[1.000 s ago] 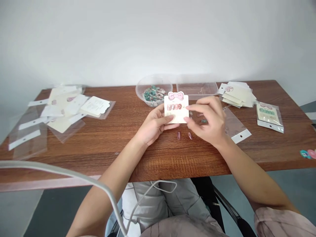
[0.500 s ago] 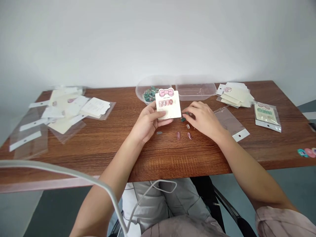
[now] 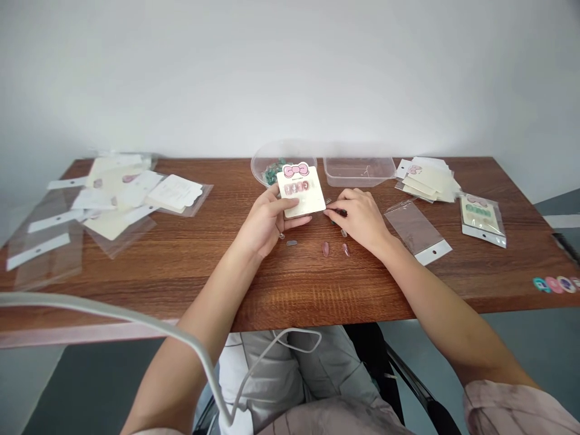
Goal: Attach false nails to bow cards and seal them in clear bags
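Cream card (image 3: 308, 201), topped with a pink bow and bearing a row of pink nails (image 3: 299, 186), is held above the middle of the wooden table (image 3: 190, 260), gripped between the left hand's (image 3: 264, 222) thumb and fingers. Right hand (image 3: 359, 219): fingers bent, low, just right of the card; whether they grip anything I cannot tell. Two loose mauve nails (image 3: 325, 249) lie nearer. Clear bag (image 3: 412, 226) lies farther right.
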`<state>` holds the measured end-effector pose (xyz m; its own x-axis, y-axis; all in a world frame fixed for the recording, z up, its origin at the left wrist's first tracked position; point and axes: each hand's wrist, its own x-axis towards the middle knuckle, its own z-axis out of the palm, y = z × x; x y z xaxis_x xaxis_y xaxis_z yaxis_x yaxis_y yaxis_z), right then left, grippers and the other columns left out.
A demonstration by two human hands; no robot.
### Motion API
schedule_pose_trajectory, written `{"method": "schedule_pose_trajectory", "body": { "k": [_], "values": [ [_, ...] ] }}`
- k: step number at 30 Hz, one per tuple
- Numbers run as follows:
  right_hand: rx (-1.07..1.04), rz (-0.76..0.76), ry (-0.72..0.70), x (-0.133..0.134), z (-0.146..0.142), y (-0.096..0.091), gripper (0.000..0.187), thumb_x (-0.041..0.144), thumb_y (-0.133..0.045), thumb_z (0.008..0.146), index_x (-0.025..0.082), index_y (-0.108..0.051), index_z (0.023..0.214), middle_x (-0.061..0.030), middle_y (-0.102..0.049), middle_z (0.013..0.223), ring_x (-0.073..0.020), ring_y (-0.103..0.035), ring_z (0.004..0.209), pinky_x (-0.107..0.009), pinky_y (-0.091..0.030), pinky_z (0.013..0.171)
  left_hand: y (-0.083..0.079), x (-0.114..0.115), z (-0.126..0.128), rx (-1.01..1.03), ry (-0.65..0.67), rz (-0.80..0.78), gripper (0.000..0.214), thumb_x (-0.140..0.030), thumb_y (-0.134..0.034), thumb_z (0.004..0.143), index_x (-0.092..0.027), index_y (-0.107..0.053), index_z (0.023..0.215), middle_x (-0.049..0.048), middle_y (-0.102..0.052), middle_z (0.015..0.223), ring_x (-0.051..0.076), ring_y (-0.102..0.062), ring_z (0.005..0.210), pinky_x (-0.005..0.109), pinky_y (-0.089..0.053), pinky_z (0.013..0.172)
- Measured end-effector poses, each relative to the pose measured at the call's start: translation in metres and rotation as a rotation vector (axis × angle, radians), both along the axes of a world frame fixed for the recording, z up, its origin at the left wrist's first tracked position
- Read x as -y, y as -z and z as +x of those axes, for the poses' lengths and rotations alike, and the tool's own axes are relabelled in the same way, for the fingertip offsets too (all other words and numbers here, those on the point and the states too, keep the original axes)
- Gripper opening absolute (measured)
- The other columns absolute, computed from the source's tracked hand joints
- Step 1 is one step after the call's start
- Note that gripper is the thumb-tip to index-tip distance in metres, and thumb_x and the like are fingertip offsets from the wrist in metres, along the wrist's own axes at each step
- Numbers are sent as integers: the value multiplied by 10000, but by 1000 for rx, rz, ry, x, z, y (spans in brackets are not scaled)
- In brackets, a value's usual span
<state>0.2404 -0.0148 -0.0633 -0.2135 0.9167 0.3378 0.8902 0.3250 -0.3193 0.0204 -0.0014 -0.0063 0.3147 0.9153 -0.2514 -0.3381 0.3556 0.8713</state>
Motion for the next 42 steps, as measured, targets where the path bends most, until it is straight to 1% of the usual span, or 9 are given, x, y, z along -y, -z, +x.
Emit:
{"method": "schedule_pose_trajectory", "body": {
  "k": [5,11,17,19,24,28,33,37,42],
  "values": [
    [-34,-52,-27,2,-3,-4,67,237,-736,935,207,-787,965,-60,-728,938,-269,-652,951,-447,-457,873,0,0,0,8,16,8,431,-60,-722,771,-139,-642,1187,143,-714,1334,254,-760,1087,279,-697,742],
    [-94,-78,-29,1,-5,-5,51,226,-726,932,211,-728,883,-41,-710,918,-253,-648,930,-434,-452,881,0,0,-1,3,15,4,463,-65,-728,769,-133,-645,1220,148,-719,1315,250,-765,1063,278,-693,740],
    [72,66,-171,5,-3,-3,107,193,-657,976,211,-718,890,-56,-721,952,-251,-624,937,-419,-454,883,-1,-1,-2,-11,-9,21,455,-65,-719,761,-137,-649,1205,133,-731,1284,216,-768,955,271,-682,708],
    [140,96,-220,8,-4,-3,162,164,-602,998,201,-708,881,-63,-736,957,-234,-625,889,-394,-459,849,-1,-1,-2,-19,-19,17,474,-66,-719,758,-133,-639,1220,134,-735,1268,209,-766,934,270,-680,706],
    [262,168,-206,13,-6,-5,310,139,-475,1035,196,-690,819,-34,-715,745,-189,-587,657,-358,-419,712,1,-2,-3,-23,-37,19,481,-80,-736,749,-140,-643,1217,128,-736,1261,217,-762,976,310,-686,787],
    [306,242,-261,15,-7,-8,348,85,-463,1028,197,-705,805,-37,-719,766,-190,-605,704,-358,-418,756,2,-2,-3,-21,-44,21,464,-79,-733,750,-138,-643,1201,120,-736,1241,212,-756,979,321,-684,815],
    [369,298,-401,16,-9,-8,346,33,-487,1013,170,-747,830,-53,-756,865,-184,-620,742,-357,-423,801,1,-2,-3,-34,-59,27,456,-78,-724,752,-139,-630,1193,115,-736,1219,197,-749,953,308,-683,794],
    [228,201,-472,17,-10,-11,231,188,-591,1032,175,-772,890,-57,-756,944,-198,-644,831,-366,-426,836,1,-2,-2,-43,-60,32,443,-71,-717,762,-135,-619,1189,117,-725,1250,190,-743,948,273,-678,738],
    [61,12,-397,18,0,-18,182,276,-618,1025,203,-776,1077,-64,-713,978,-232,-642,939,-399,-435,888,-1,-2,-2,-45,-64,28,422,-70,-703,772,-134,-630,1183,120,-724,1249,202,-741,972,279,-674,742]
  ]
}}
